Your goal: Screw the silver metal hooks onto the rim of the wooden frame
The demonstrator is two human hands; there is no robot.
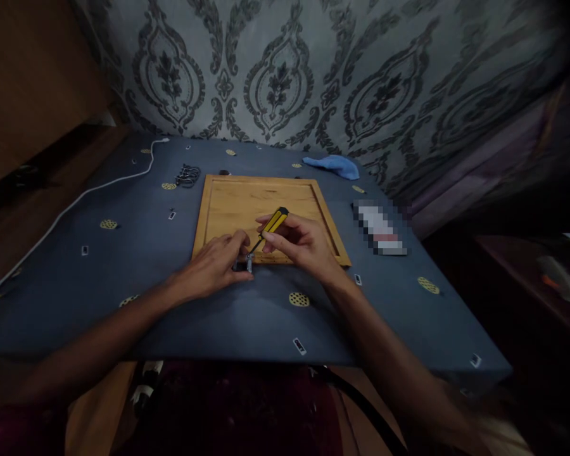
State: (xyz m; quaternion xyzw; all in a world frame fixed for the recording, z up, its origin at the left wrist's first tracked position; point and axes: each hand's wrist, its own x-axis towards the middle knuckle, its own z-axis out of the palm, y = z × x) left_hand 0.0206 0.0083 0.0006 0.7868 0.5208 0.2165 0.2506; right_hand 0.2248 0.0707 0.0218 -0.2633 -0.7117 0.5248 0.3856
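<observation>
My right hand (304,244) grips a yellow and black screwdriver (274,221) by its handle, which leans up to the right. Its shaft runs down to a small metal fitting (243,263) at the near edge of a framed wooden panel (261,209). My left hand (218,263) has its fingers over the panel's edge and the thumb below, closed around the fitting. The fitting's exact kind is too small to make out, and any screw under the tip is hidden. The panel lies flat on the dark blue patterned tablecloth (237,323).
A tangle of dark wiry pieces (187,176) lies behind the panel's left side. A white cable (118,180) crosses the table's left. A blue cloth (335,166) is at the back right, with a blurred-out object (380,228) nearer. The patterned wall (275,76) bounds the back.
</observation>
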